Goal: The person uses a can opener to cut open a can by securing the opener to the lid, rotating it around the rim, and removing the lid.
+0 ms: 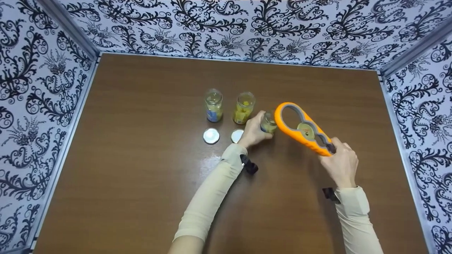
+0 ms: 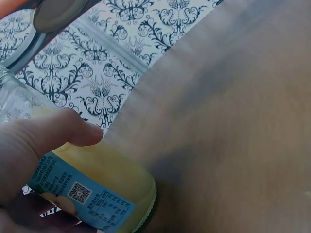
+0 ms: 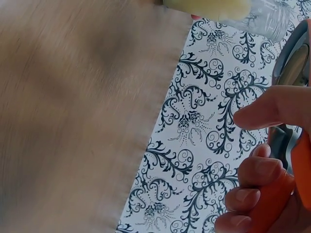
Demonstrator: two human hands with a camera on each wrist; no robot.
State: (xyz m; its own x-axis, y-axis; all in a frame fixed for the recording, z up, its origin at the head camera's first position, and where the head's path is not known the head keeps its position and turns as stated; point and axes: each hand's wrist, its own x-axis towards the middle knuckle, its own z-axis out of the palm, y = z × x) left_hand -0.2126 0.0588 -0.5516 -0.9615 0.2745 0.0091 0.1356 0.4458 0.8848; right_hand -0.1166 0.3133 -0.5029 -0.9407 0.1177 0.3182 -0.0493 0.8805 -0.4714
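Observation:
In the head view my left hand (image 1: pixel 253 131) grips a glass jar (image 1: pixel 269 125) round its side. Pale yellow contents and a blue label (image 2: pixel 80 194) show in the left wrist view, and bare threads show at the jar's neck (image 2: pixel 5 73). My right hand (image 1: pixel 340 161) holds an orange jar opener (image 1: pixel 300 139) with grey inner edges by its narrow end. A gold-coloured lid (image 1: pixel 305 131) sits in the opener's middle opening. The opener's large loop is beside the jar's neck; whether they touch I cannot tell.
Two lidless glass jars, one with a blue label (image 1: pixel 214 107) and one with yellow pieces (image 1: pixel 243 109), stand left of the held jar. Two white lids, a left one (image 1: pixel 211 135) and a right one (image 1: pixel 237 135), lie before them. Patterned panels (image 1: pixel 226 31) border the brown table (image 1: pixel 141 169).

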